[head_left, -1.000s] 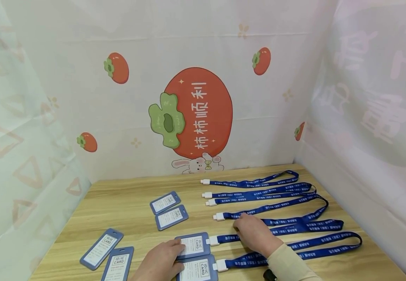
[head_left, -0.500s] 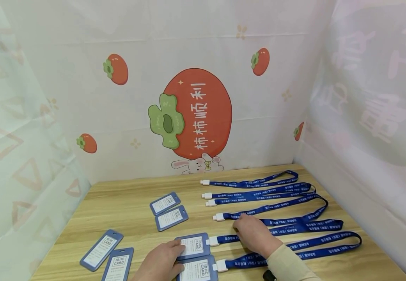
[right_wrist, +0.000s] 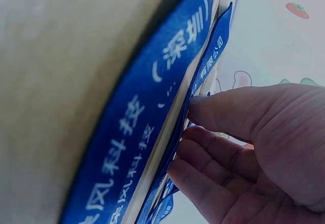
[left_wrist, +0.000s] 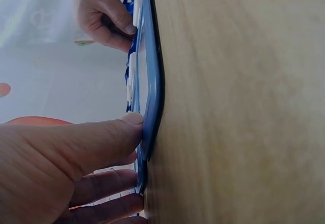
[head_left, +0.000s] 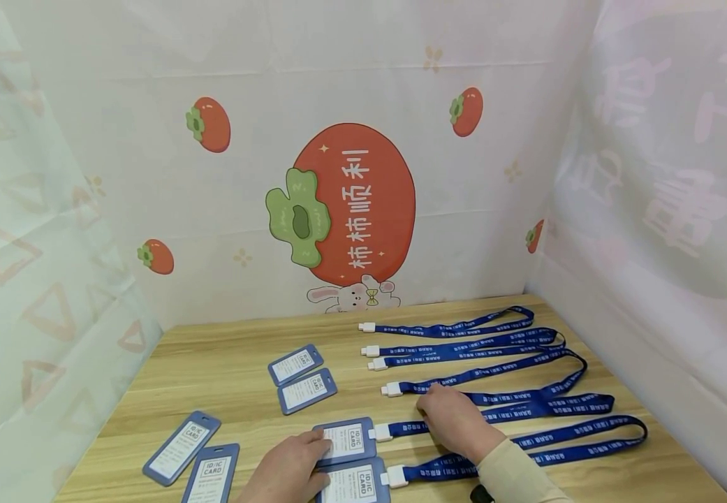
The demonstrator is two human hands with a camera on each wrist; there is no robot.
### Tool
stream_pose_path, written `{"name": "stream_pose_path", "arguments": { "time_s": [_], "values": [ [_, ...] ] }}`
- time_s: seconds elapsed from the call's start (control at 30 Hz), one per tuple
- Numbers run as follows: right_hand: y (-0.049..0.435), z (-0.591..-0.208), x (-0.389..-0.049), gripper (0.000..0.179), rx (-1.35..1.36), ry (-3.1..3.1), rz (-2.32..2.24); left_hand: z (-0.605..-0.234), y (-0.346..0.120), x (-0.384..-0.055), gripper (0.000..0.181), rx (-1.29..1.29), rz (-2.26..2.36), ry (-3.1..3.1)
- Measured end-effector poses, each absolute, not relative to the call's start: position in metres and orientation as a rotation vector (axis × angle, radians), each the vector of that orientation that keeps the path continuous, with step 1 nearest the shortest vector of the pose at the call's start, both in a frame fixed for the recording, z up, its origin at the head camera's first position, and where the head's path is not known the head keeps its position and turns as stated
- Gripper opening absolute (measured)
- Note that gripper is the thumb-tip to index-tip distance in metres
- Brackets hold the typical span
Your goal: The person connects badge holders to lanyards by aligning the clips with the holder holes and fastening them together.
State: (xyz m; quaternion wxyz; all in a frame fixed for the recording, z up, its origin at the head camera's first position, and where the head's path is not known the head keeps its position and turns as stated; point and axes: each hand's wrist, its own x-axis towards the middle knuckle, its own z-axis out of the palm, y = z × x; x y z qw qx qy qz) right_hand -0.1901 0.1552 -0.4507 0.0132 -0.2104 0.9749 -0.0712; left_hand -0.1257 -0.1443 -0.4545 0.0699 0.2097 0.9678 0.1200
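Observation:
Two blue ID card holders [head_left: 348,482] lie side by side at the table's front, their white clips joined to blue lanyards [head_left: 438,466]. My left hand [head_left: 288,467] rests against their left ends. Its thumb touches the nearer holder's edge in the left wrist view, and the fingers reach the farther holder [head_left: 346,441]. With fingertips and thumb, my right hand [head_left: 457,419] pinches the strap of the farther holder's lanyard [head_left: 407,427]. In the right wrist view that strap lies at the fingertips, behind a nearer blue strap [right_wrist: 132,117]. The right hand partly covers the straps.
Several more blue lanyards [head_left: 457,347] with white clips stretch across the right back of the wooden table [head_left: 244,391]. Two pairs of loose card holders [head_left: 306,390] lie at the centre back and at the left [head_left: 182,447]. Printed cloth walls [head_left: 244,209] enclose the table.

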Motion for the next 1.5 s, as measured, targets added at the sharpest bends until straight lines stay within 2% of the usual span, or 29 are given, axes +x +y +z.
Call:
{"name": "stream_pose_path", "arguments": {
  "time_s": [1.5],
  "values": [
    [0.1527, -0.4511, -0.1837, 0.014, -0.644, 3.053, -0.235, -0.4584, -0.1438, -0.1259, 0.045, 0.615, 0.356, 2.887]
  ]
}}
